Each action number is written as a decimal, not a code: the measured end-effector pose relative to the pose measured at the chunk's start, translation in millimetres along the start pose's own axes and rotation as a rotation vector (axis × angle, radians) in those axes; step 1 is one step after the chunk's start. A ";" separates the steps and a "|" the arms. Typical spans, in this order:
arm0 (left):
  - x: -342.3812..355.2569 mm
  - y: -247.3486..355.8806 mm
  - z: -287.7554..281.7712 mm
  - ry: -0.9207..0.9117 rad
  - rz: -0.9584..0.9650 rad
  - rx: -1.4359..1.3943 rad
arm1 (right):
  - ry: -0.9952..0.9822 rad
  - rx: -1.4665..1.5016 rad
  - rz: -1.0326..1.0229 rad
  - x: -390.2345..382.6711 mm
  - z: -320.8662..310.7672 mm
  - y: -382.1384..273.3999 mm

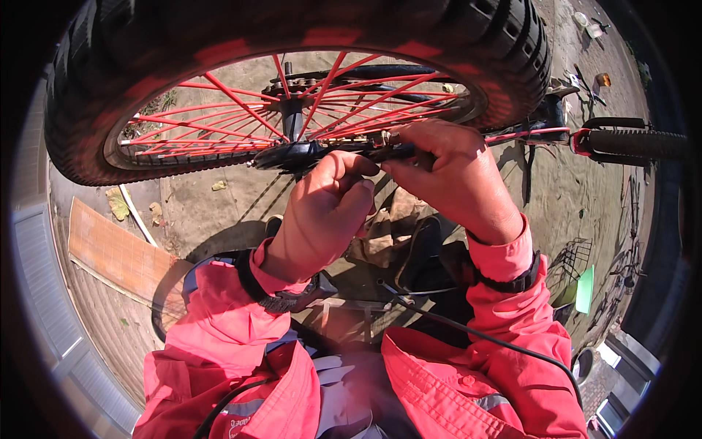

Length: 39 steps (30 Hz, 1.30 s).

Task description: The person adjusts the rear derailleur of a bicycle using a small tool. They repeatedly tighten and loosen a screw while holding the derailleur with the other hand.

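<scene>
A bicycle wheel with a thick black tyre [80,124] and red spokes [234,93] stands in front of me. Its dark hub [292,117] carries a toothed sprocket on the far side and a round black part [289,155] on the near side. My left hand [329,208] is closed just beside that round part, thumb and index finger pinched together. To its right, my right hand [453,172] is closed against a small metal fitting by the wheel's near side. The fingers hide whatever small piece either hand grips.
A black pedal [629,143] sticks out at right. An orange-brown board [121,245] lies on the ground at left, beside a pale strip [137,214]. A bright green object [585,289] and a wire rack [574,256] are at lower right. Loose tools lie at far right.
</scene>
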<state>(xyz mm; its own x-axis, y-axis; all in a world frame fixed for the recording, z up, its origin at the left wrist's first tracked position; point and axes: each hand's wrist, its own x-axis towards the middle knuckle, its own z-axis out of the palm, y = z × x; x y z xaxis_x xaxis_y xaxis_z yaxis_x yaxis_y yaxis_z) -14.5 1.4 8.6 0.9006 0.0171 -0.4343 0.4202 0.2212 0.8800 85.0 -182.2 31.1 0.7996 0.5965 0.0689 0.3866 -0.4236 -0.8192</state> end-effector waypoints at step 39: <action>14.0 -8.2 2.2 0.211 0.621 0.642 | 0.030 -0.228 -0.143 0.9 2.3 -2.1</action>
<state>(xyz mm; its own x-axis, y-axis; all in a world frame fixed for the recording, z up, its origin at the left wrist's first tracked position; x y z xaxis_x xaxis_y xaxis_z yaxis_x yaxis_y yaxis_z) -5.1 -2.4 -4.3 0.9728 0.1439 0.1818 -0.0944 -0.4704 0.8774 83.9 -179.3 31.6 0.7412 0.6425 0.1945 0.5877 -0.4811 -0.6506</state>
